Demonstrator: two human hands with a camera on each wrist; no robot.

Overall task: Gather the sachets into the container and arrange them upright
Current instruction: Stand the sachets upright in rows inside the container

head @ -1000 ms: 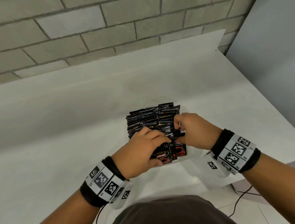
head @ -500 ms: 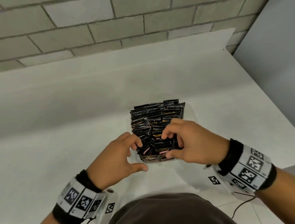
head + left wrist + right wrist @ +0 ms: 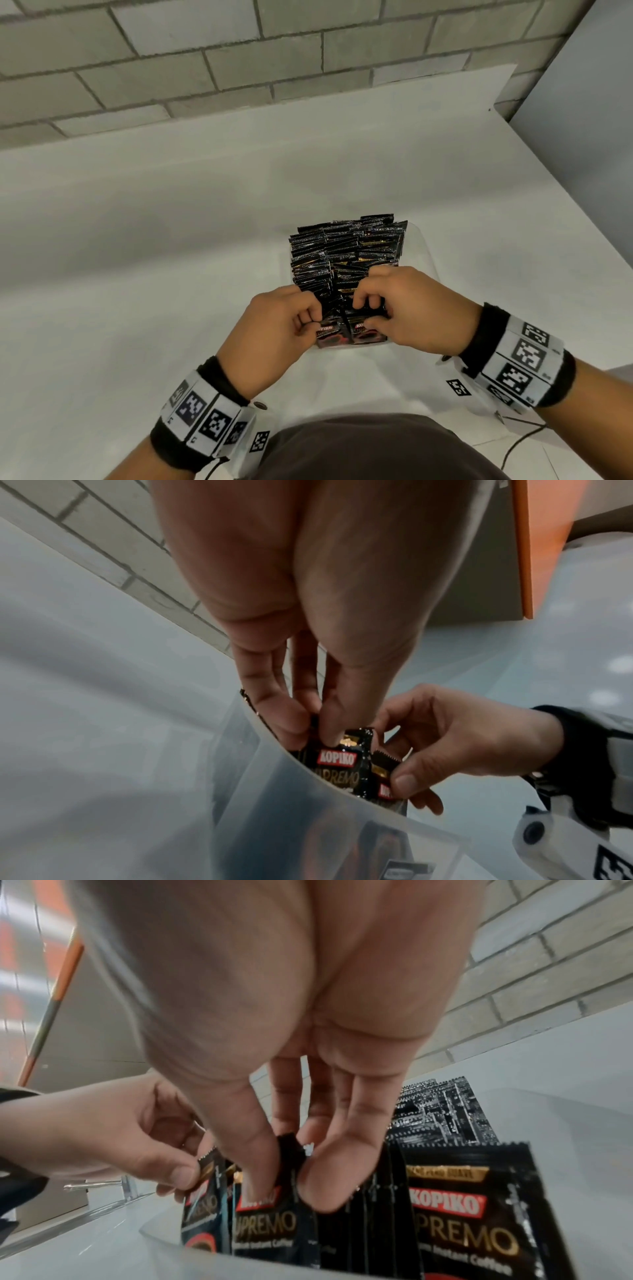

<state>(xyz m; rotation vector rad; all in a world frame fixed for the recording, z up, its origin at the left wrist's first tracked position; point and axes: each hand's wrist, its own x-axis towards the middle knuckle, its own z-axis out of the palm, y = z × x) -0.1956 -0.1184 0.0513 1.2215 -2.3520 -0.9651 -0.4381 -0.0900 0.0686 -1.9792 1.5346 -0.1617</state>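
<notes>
A clear plastic container (image 3: 424, 250) on the white table holds several rows of black Kopiko sachets (image 3: 346, 253) standing upright. Both hands are at its near end. My left hand (image 3: 317, 320) pinches the top of the front left sachet (image 3: 337, 762) between thumb and fingers. Beside it, my right hand (image 3: 363, 313) pinches the top edge of a neighbouring sachet (image 3: 270, 1223). Another front sachet (image 3: 472, 1213) stands free at the right. In the right wrist view the left hand (image 3: 178, 1172) shows at the left, and in the left wrist view the right hand (image 3: 407, 761) shows at the right.
The white table (image 3: 171, 274) runs back to a grey brick wall (image 3: 239, 61). A grey panel (image 3: 589, 137) stands at the right past the table's edge. A thin cable (image 3: 513, 448) hangs near my right wrist.
My left hand has come from beside the container's front left corner onto the front row and now pinches a sachet. My right hand has stayed on the front sachets.
</notes>
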